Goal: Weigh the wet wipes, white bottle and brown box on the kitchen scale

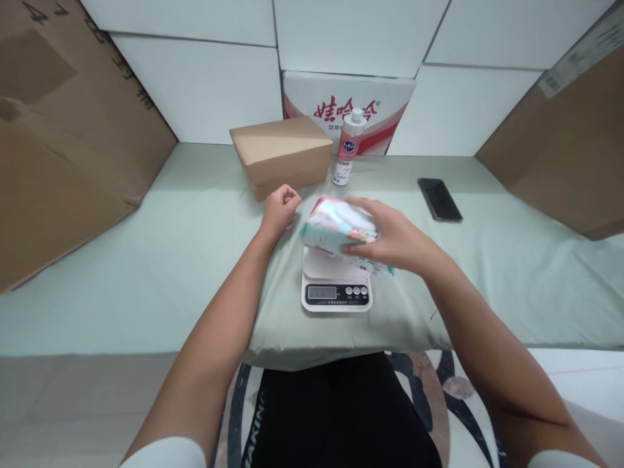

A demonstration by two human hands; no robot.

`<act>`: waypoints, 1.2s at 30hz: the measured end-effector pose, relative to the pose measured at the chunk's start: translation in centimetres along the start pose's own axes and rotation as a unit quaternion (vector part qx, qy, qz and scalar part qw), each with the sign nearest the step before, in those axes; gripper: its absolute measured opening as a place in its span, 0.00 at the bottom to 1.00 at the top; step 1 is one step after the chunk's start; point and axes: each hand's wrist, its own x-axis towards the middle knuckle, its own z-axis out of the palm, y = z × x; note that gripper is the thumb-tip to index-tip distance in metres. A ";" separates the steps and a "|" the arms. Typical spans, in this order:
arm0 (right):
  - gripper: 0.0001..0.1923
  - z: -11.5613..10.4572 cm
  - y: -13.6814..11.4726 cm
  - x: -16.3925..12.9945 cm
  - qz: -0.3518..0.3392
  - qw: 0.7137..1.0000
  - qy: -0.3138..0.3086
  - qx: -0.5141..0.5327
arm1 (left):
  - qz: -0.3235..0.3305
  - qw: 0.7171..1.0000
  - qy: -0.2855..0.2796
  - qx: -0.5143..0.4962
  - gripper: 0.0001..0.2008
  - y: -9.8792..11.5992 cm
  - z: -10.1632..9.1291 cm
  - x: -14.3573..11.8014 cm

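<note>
My right hand [390, 237] is wrapped round a soft plastic pack of tissues [336, 224], white and pale teal with pink patches and slightly blurred. The pack is tilted over a white digital kitchen scale [312, 299] and hides most of its platform; whether the two touch I cannot tell. The scale's grey display and round buttons face me, with no readable figures. Left of the pack, my left hand [280, 211] rests on the cloth in a loose fist, close to the front of a brown cardboard box [287, 159]. Nothing shows between its curled fingers.
Behind the scale stands a pink and white bottle [348, 146], in front of a white and red carton [363, 97] against the wall. A black phone [439, 199] lies to the right. Large cardboard sheets [73, 143] flank the green cloth-covered table [121, 279], whose front edge is near me.
</note>
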 end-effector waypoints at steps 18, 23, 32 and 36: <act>0.44 -1.2 12.3 6.4 0.357 0.887 0.239 -0.168 | -0.006 1.000 0.003 0.001 0.06 0.2 0.0 0.1; 0.44 -0.9 11.7 9.0 0.338 0.889 0.250 -0.180 | 0.008 1.000 0.009 -0.024 0.06 0.1 -0.1 0.1; 0.29 1.9 11.3 15.5 0.056 0.943 0.327 0.027 | 0.037 0.997 0.029 -0.058 0.06 -0.1 -0.2 0.1; 0.24 4.1 11.1 17.6 0.012 0.897 0.429 0.107 | 0.057 0.995 0.064 -0.056 0.07 -0.1 -0.3 -0.1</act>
